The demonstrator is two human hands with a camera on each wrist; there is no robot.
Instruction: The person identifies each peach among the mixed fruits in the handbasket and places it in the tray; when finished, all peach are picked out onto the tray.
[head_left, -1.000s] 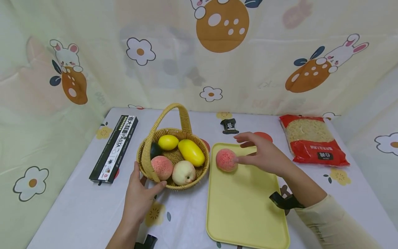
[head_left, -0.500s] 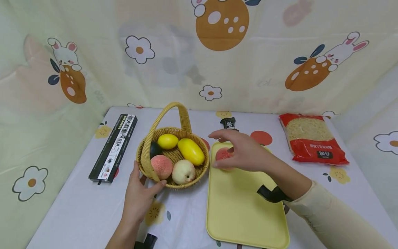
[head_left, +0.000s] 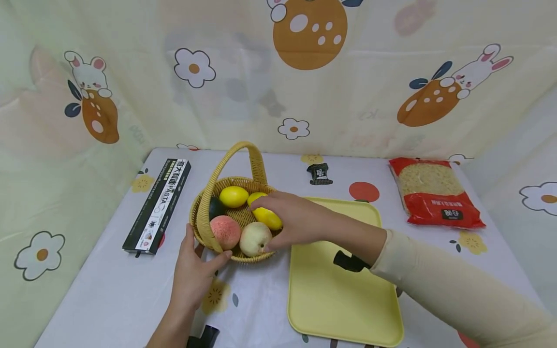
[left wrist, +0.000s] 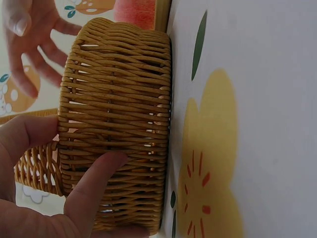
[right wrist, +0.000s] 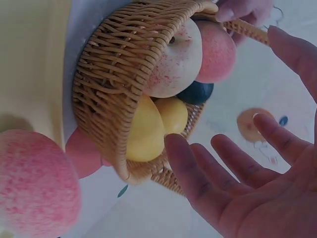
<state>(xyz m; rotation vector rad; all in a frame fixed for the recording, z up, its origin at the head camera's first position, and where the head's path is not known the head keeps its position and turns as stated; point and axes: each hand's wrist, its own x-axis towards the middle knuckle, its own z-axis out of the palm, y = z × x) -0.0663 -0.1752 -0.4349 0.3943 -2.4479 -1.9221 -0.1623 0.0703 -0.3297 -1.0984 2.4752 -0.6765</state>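
Observation:
A wicker basket (head_left: 258,166) stands left of centre in the head view. Inside are a lemon (head_left: 233,196), a longer yellow fruit (head_left: 271,218), a pink peach (head_left: 225,232), a pale pink-flecked fruit (head_left: 254,239) and a dark green one (head_left: 216,208). My left hand (head_left: 194,270) grips the basket's near left side, its thumb pressing the weave (left wrist: 114,114). Over the basket's right rim hovers my right hand (head_left: 296,217), fingers spread and holding nothing. Another pink peach (right wrist: 37,183) sits on the yellow tray (head_left: 344,299), hidden behind the right hand in the head view.
A black pasta box (head_left: 157,205) lies left of the basket. At the back is a small black packet (head_left: 319,174). A red bag of pasta (head_left: 437,193) lies at the far right. A printed curtain (head_left: 243,96) hangs behind the table.
My right hand has moved left from beside the peach on the tray, passing over it to the basket's right rim. My left hand keeps its grip in the same place.

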